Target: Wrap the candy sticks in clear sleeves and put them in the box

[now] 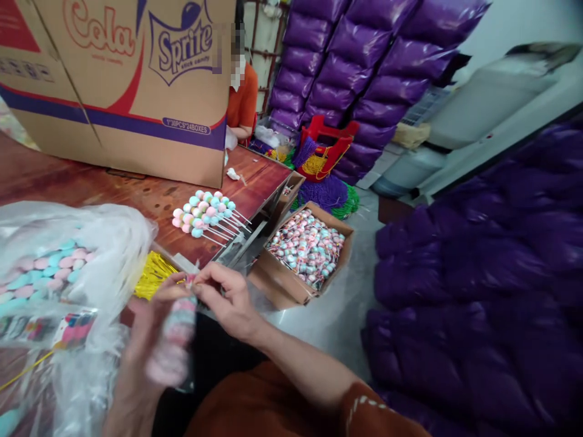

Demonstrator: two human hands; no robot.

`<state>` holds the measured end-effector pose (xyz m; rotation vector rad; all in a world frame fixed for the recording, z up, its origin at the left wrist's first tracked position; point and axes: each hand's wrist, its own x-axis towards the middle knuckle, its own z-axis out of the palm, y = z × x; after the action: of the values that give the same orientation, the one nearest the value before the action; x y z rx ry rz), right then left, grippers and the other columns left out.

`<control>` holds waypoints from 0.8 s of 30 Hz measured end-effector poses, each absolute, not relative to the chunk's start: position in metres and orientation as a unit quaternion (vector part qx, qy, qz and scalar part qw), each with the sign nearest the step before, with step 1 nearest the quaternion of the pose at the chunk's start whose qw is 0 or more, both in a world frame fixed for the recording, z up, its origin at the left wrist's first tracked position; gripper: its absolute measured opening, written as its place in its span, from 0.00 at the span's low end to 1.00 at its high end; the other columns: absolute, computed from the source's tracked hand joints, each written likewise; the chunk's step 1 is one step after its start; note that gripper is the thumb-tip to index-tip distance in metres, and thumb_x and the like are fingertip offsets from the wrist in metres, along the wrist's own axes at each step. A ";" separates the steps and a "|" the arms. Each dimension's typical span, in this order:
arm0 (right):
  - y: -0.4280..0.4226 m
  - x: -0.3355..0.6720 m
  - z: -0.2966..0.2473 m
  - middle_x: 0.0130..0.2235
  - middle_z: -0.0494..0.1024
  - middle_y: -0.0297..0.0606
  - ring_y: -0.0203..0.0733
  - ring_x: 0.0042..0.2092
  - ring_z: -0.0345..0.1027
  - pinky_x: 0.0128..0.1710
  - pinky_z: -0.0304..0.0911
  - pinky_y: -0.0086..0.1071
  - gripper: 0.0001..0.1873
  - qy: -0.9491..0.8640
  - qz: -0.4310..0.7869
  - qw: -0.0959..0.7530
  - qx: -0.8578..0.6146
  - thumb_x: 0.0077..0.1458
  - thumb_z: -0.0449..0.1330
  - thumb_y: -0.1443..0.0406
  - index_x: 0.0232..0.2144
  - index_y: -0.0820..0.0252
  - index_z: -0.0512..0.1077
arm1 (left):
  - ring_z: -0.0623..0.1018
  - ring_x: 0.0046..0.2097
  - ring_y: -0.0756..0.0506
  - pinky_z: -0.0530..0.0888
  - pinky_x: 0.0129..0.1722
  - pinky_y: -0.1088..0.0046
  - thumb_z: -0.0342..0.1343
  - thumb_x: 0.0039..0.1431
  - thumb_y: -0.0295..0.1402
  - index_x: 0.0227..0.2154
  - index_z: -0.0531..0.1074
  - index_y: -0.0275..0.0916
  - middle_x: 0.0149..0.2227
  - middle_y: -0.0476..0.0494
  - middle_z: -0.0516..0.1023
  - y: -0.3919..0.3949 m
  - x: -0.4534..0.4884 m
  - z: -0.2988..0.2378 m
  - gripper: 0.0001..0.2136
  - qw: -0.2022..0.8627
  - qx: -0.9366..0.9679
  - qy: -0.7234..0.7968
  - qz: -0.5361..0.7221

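The candy (175, 335) hangs over the lap, long axis slanting from its gathered neck down and slightly left, fat end towards the body. The right hand (228, 297) pinches that neck; the blurred left hand (152, 315) seems closed there too. It should be light, squashy, slick-wrapped, best held at the neck. Beyond, sticks (204, 212) lie on the table (155, 197).

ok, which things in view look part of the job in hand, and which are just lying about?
Likely part of the job:
bagged marshmallows, pinched by left hand and right hand
bare marshmallow sticks
yellow ties
open carton of wrapped marshmallows

Probably just lying about:
red plastic stool
crumpled white scrap
shiny purple bundles
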<state>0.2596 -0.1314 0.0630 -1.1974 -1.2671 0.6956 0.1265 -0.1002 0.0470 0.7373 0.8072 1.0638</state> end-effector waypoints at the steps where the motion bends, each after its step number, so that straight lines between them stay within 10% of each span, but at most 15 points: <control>1: -0.136 0.265 0.065 0.28 0.71 0.31 0.34 0.31 0.65 0.33 0.64 0.27 0.09 -0.535 0.304 0.593 -0.519 0.60 0.57 0.64 0.27 0.58 0.68 | 0.78 0.46 0.40 0.76 0.45 0.67 0.64 0.49 0.56 0.29 0.80 0.40 0.38 0.42 0.81 -0.103 0.130 0.043 0.21 0.708 0.350 0.383 0.480; 6: -0.159 0.286 0.054 0.28 0.72 0.34 0.36 0.31 0.64 0.34 0.61 0.30 0.09 -0.515 0.247 0.607 -0.552 0.60 0.57 0.65 0.28 0.60 0.73 | 0.77 0.41 0.42 0.73 0.45 0.68 0.69 0.49 0.46 0.32 0.81 0.37 0.35 0.44 0.81 -0.115 0.154 0.028 0.16 0.694 0.416 0.443 0.386; 14: -0.208 0.314 0.008 0.23 0.73 0.33 0.32 0.22 0.59 0.23 0.55 0.27 0.18 -0.358 0.532 0.524 -0.561 0.56 0.65 0.52 0.26 0.62 0.76 | 0.73 0.29 0.47 0.69 0.31 0.72 0.64 0.53 0.40 0.21 0.80 0.36 0.24 0.46 0.76 -0.134 0.198 0.006 0.12 0.633 0.534 0.466 0.311; 20: -0.206 0.396 -0.083 0.28 0.73 0.38 0.35 0.25 0.60 0.24 0.55 0.34 0.17 -0.152 0.348 0.636 -0.672 0.39 0.71 0.51 0.25 0.56 0.76 | 0.75 0.32 0.48 0.72 0.33 0.72 0.64 0.56 0.36 0.36 0.83 0.40 0.37 0.42 0.81 -0.128 0.185 0.017 0.08 0.512 0.637 0.428 0.387; 24: -0.196 0.485 -0.130 0.19 0.62 0.36 0.42 0.22 0.54 0.26 0.51 0.46 0.15 -0.051 0.139 0.543 -0.827 0.40 0.67 0.51 0.15 0.50 0.69 | 0.79 0.39 0.45 0.75 0.43 0.68 0.59 0.61 0.36 0.31 0.80 0.40 0.35 0.42 0.82 -0.109 0.110 0.041 0.07 0.320 0.606 0.520 0.510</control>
<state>0.4848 -0.1962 -0.1297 -1.9634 -0.1204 0.3308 0.1096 -0.1087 0.0407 1.5919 1.3662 1.3401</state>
